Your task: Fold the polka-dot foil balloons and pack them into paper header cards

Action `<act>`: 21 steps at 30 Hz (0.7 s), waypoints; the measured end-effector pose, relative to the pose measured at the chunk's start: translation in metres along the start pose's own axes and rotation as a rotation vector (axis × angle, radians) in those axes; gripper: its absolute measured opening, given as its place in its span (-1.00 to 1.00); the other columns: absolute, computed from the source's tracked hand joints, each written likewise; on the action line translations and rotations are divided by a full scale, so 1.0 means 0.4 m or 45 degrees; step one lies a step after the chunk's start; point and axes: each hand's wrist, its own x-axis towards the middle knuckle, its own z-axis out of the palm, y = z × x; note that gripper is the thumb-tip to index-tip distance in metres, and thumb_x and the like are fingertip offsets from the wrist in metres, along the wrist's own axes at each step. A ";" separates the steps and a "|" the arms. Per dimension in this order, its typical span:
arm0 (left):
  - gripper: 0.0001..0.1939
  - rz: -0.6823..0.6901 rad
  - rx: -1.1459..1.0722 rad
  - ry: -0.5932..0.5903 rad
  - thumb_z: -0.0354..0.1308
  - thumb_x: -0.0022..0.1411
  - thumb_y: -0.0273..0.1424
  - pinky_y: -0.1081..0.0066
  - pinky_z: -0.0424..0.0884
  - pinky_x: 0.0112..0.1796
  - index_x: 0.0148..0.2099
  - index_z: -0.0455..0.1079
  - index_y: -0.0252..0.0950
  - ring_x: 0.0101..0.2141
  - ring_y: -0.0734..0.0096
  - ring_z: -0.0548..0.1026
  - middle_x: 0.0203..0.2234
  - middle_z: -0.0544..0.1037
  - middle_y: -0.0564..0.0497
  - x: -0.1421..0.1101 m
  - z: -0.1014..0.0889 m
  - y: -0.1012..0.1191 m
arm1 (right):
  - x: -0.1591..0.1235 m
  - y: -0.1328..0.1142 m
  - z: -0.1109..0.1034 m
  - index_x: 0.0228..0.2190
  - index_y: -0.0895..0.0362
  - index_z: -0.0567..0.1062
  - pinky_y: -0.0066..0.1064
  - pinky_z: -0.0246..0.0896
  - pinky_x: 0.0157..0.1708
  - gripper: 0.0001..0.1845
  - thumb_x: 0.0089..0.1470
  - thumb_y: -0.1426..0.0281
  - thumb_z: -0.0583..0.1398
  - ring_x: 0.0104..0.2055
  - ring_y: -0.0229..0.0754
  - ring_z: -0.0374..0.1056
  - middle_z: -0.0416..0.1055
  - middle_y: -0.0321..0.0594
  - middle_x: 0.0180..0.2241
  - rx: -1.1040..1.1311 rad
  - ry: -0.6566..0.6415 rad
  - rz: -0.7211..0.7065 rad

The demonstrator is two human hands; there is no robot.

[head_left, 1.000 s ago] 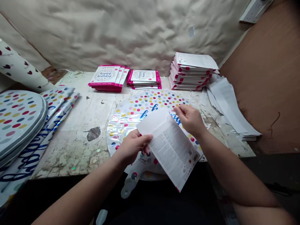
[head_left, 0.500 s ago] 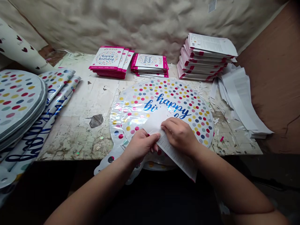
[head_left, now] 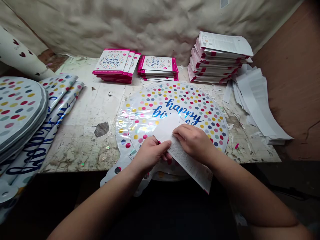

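Observation:
Both hands are on a printed paper packet (head_left: 190, 165) with a plain white end (head_left: 167, 128), small printed text and traces of pink at its edges. My left hand (head_left: 153, 151) grips its left edge, thumb on top and fingers curled underneath. Pinched fingertips of my right hand (head_left: 193, 138) are at the upper right edge, where the white part meets the print. Beneath the packet lies a flat foil balloon (head_left: 210, 116) with coloured dots and blue "happy birthday" lettering, partly covered by packet and hands. Its tail (head_left: 110, 175) reaches over the table's front edge.
Pink-and-white packets stand in two stacks, one left (head_left: 112, 63) and one centre (head_left: 157, 66). A taller packet stack (head_left: 220, 63) is behind right, beside loose paper strips (head_left: 260, 103). More dotted balloons (head_left: 20, 103) are piled left on the worn table (head_left: 82, 113).
My right fingertips stay pinched near the same edge of the packet. The packet's lower end has swung slightly right, and the whole view has shifted a little.

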 end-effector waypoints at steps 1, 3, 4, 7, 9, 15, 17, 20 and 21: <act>-0.79 0.000 0.001 0.009 0.13 0.10 -0.38 0.60 0.30 -0.62 -0.50 0.38 -0.41 -0.71 0.55 0.39 -0.75 0.48 0.02 0.001 0.002 0.002 | -0.002 0.004 -0.004 -0.37 0.20 0.42 -0.41 0.12 -0.35 -0.82 0.11 0.55 0.02 -0.34 -0.19 0.27 0.39 -0.15 -0.40 0.023 -0.011 0.009; -0.80 0.003 -0.005 0.020 0.15 0.08 -0.38 0.59 0.30 -0.63 -0.51 0.38 -0.41 -0.72 0.55 0.38 -0.76 0.47 0.01 0.001 0.007 0.006 | -0.006 0.003 -0.011 -0.39 0.20 0.42 -0.41 0.10 -0.37 -0.81 0.12 0.55 0.02 -0.36 -0.19 0.26 0.38 -0.16 -0.41 -0.026 -0.034 -0.010; -0.80 0.006 -0.008 0.020 0.15 0.07 -0.38 0.59 0.30 -0.63 -0.52 0.39 -0.41 -0.72 0.55 0.38 -0.76 0.47 0.01 0.000 0.010 0.008 | -0.008 -0.002 -0.013 -0.42 0.19 0.42 -0.40 0.09 -0.40 -0.81 0.11 0.56 0.02 -0.37 -0.18 0.24 0.37 -0.16 -0.43 -0.085 -0.039 -0.029; -0.76 0.002 -0.037 0.027 0.16 0.06 -0.36 0.59 0.30 -0.64 -0.55 0.38 -0.42 -0.71 0.51 0.40 -0.77 0.46 -0.02 0.003 0.016 0.012 | -0.005 -0.029 -0.004 -0.48 0.18 0.40 -0.38 0.05 -0.47 -0.80 0.08 0.57 0.02 -0.42 -0.15 0.20 0.32 -0.15 -0.48 -0.273 -0.010 -0.086; -0.72 -0.012 -0.090 0.021 0.13 0.08 -0.34 0.59 0.29 -0.65 -0.58 0.38 -0.43 -0.72 0.50 0.40 -0.77 0.46 -0.05 0.012 0.015 0.013 | 0.001 -0.038 0.007 -0.48 0.18 0.39 -0.37 0.06 -0.47 -0.81 0.05 0.57 0.02 -0.42 -0.13 0.18 0.31 -0.13 -0.48 -0.326 0.029 -0.103; -0.80 -0.051 -0.427 0.298 0.09 0.15 -0.40 0.58 0.34 -0.61 -0.43 0.40 -0.45 -0.65 0.48 0.46 -0.70 0.49 -0.06 0.006 -0.007 -0.021 | -0.049 0.155 -0.055 -0.37 0.19 0.40 -0.34 0.13 -0.38 -0.79 0.05 0.55 -0.02 -0.34 -0.12 0.24 0.36 -0.07 -0.38 -0.337 0.349 0.443; -0.79 -0.141 -0.537 0.277 0.09 0.19 -0.35 0.53 0.42 -0.50 -0.28 0.41 -0.43 -0.54 0.45 0.51 -0.57 0.54 -0.09 -0.036 -0.003 -0.041 | -0.102 0.277 -0.114 -0.36 0.19 0.44 -0.30 0.10 -0.42 -0.79 0.09 0.44 0.01 -0.36 -0.09 0.26 0.36 -0.05 -0.41 -0.435 0.310 0.847; -0.65 -0.443 -0.354 -0.394 0.10 0.19 -0.20 0.48 0.43 -0.48 -0.13 0.42 -0.38 -0.49 0.41 0.54 -0.36 0.58 -0.16 -0.099 0.001 -0.046 | -0.170 0.398 -0.181 -0.34 0.28 0.51 -0.20 0.04 -0.46 -0.60 0.14 0.29 -0.03 -0.33 0.04 0.32 0.37 0.12 -0.42 -0.581 0.035 1.314; -0.63 -0.458 -0.184 -0.611 0.08 0.20 -0.17 0.47 0.43 -0.48 -0.12 0.44 -0.36 -0.49 0.40 0.53 -0.32 0.57 -0.16 -0.105 -0.005 -0.036 | -0.178 0.405 -0.187 -0.26 0.30 0.51 -0.18 0.05 -0.44 -0.59 0.15 0.30 -0.03 -0.27 0.08 0.33 0.37 0.18 -0.35 -0.602 0.010 1.333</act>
